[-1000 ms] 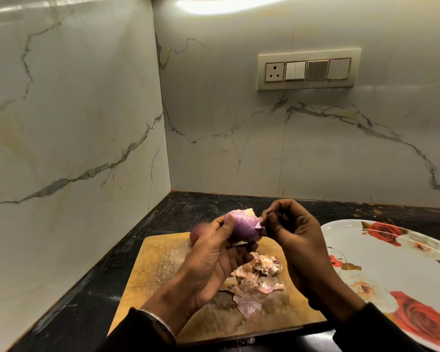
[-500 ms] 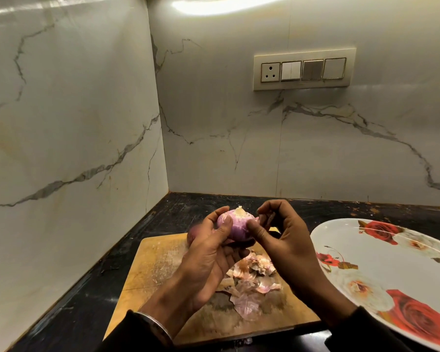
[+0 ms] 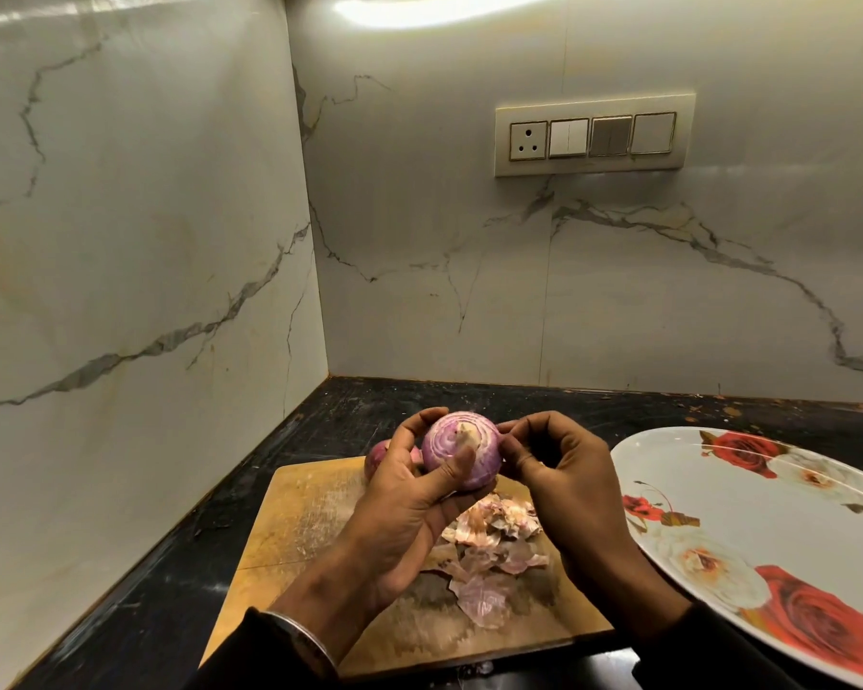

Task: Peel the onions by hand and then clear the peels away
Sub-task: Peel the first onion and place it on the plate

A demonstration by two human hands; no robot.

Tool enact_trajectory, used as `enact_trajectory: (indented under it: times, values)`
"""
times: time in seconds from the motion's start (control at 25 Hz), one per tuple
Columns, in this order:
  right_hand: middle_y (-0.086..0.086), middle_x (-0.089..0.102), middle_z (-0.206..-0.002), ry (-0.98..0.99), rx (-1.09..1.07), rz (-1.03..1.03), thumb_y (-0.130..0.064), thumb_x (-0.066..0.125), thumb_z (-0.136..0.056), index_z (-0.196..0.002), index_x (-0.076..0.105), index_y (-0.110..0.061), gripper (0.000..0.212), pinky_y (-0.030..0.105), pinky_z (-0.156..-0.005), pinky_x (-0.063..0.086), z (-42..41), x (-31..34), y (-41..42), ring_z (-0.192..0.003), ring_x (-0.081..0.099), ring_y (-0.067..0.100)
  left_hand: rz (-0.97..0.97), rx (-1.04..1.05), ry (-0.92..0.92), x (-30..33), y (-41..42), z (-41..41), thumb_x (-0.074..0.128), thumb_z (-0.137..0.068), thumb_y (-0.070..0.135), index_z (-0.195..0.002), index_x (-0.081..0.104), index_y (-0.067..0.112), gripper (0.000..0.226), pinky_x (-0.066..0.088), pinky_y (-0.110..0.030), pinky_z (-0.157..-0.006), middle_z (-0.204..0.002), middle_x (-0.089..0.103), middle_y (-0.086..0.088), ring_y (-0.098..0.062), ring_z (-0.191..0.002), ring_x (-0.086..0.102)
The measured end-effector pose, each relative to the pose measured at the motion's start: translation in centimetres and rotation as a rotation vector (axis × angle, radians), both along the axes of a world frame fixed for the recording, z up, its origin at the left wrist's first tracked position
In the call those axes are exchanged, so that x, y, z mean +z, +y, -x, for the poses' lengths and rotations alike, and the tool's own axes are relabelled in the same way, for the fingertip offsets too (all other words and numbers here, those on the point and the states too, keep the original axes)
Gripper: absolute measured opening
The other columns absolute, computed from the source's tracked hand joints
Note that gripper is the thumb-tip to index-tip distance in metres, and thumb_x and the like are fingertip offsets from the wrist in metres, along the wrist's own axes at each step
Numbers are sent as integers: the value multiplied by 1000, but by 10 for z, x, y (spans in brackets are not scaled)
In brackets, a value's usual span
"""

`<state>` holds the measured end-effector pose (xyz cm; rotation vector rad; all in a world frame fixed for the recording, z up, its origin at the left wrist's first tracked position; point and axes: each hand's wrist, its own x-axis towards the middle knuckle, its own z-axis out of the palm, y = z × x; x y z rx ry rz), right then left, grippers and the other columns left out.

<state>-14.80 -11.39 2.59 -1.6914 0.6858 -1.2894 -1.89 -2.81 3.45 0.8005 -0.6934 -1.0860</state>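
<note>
Evidently the left hand (image 3: 409, 495) cradles the red onion (image 3: 462, 450) with fingers curled behind and thumb across its front, raised above the wooden cutting board (image 3: 310, 520) so that stripped skin falls onto the peel pile (image 3: 489, 555) under the fingers. The right hand (image 3: 559, 475) has curled fingertips touching the onion's right side, probably seeking a skin edge; whether they pinch anything I cannot tell. Behind the left fingers sits a second onion (image 3: 377, 458). Right of the right hand, the floral plate (image 3: 768, 540) leaves landing room; walls close the left.
</note>
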Motion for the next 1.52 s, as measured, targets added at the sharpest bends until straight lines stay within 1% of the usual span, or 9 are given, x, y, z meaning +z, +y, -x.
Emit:
enact_trajectory:
  times: [0.16, 0.32, 0.68, 0.88, 1.04, 1.16, 1.24, 1.36, 1.52]
  values:
    - [1, 73, -88, -100, 9, -80, -4, 64, -90, -90, 68, -15, 12, 28, -71, 61, 2, 1, -2, -87, 71, 16, -2, -17, 9, 0, 0, 1, 69, -75, 2, -129, 54, 17, 58, 62, -42, -79, -128, 60, -19, -36, -106, 69]
    - [-3, 73, -94, -68, 67, -4, -21, 74, -83, -98, 70, -24, 15, 29, -74, 60, 0, 2, 1, -91, 70, 13, 2, 3, -27, 1, 1, 1, 70, -73, 1, -126, 55, 17, 57, 62, -43, -77, -122, 65, -18, -35, -103, 71]
    - [-4, 70, -81, -75, -210, 50, -12, 67, -91, -88, 65, -17, 6, 24, -62, 59, -3, -7, -3, -78, 69, 11, 16, -13, -115, 1, 4, 10, 71, -72, 0, -124, 52, 16, 58, 62, -43, -77, -113, 69, -14, -34, -101, 72]
    - [-1, 72, -81, -158, -35, -102, -7, 56, -97, -99, 68, -16, 15, 22, -60, 57, 0, -5, -6, -76, 71, 10, 20, -26, 26, 2, 1, 5, 66, -79, 2, -126, 54, 16, 51, 63, -43, -77, -113, 71, -15, -37, -100, 72]
    - [-5, 70, -75, 143, -53, -32, -32, 52, -98, -91, 71, -24, 21, 19, -61, 51, 1, -6, -11, -71, 65, 8, 22, -32, 65, 2, -1, 5, 64, -83, 8, -127, 56, 13, 45, 61, -45, -81, -114, 72, -16, -37, -104, 70]
    - [-13, 73, -88, 67, 21, -5, -43, 55, -89, -100, 71, -32, 22, 17, -70, 55, 0, -1, -6, -86, 67, -2, 1, 11, 55, 2, -1, 3, 64, -81, 10, -127, 57, 13, 46, 62, -43, -80, -124, 65, -18, -35, -103, 71]
    - [-12, 74, -96, 9, 37, 39, -35, 64, -87, -109, 71, -27, 25, 20, -74, 58, 1, 2, -7, -92, 68, 0, -16, 27, 19, 0, -1, 3, 65, -81, 12, -127, 58, 14, 47, 62, -41, -79, -123, 66, -16, -33, -102, 72]
    - [-7, 74, -103, 79, 71, 117, -24, 69, -88, -116, 71, -22, 29, 26, -73, 60, 3, 2, -9, -94, 70, 6, -21, 45, -32, 0, -1, 2, 65, -80, 15, -129, 59, 16, 49, 62, -36, -75, -120, 68, -14, -29, -98, 73]
    - [-8, 74, -101, 133, 109, 192, -12, 66, -91, -112, 71, -22, 25, 22, -67, 59, 8, 4, -15, -90, 70, 5, -51, 46, -85, -1, 0, 1, 65, -82, 21, -128, 62, 21, 47, 60, -32, -72, -127, 63, -13, -27, -100, 71]
